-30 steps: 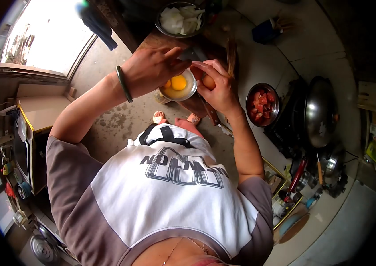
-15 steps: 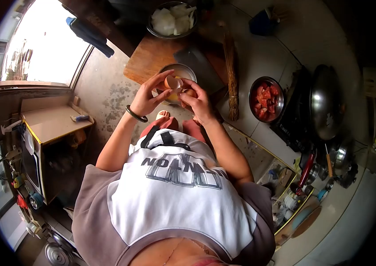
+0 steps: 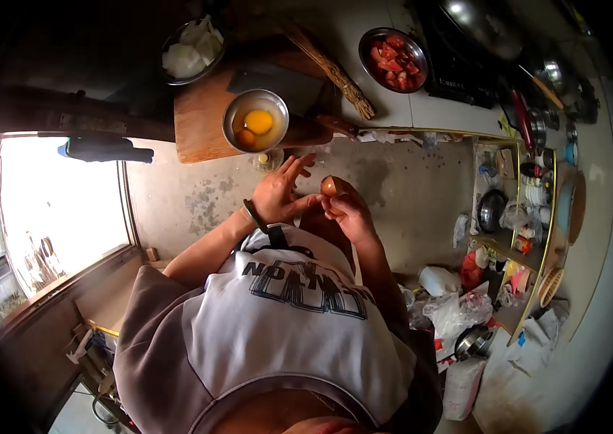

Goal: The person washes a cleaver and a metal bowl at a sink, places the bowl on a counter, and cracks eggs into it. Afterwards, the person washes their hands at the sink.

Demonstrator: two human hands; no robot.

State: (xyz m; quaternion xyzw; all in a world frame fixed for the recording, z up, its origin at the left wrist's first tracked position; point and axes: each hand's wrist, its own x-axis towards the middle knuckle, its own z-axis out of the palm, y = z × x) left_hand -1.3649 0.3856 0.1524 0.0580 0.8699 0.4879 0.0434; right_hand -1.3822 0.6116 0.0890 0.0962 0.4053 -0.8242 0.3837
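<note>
My right hand [image 3: 352, 215] is closed on a brown eggshell [image 3: 330, 186], held beyond the near edge of the counter. Beside it, my left hand [image 3: 272, 197] has its fingers stretched out and apart, with nothing seen in them; a dark bangle [image 3: 252, 215] circles that wrist. A metal bowl [image 3: 230, 108] lies past my hands on the wooden cutting board [image 3: 194, 119]. Inside it are egg yolks [image 3: 257, 121] in clear egg white. The flat blade of a cleaver [image 3: 277, 82] lies behind the bowl, its wooden handle [image 3: 337, 124] pointing right.
Bowls of white chunks [image 3: 192, 54] and red chunks [image 3: 395, 64] stand at the back. A straw whisk brush [image 3: 335, 72] lies between them. At right are a black stove [image 3: 458, 76] and a wok lid [image 3: 480, 25]. Shelves [image 3: 498, 239] and plastic bags [image 3: 455, 315] sit below.
Both hands have moved away from over the bowl toward my body. The left hand has let go of the shell it held. The view has turned, showing more floor and shelving.
</note>
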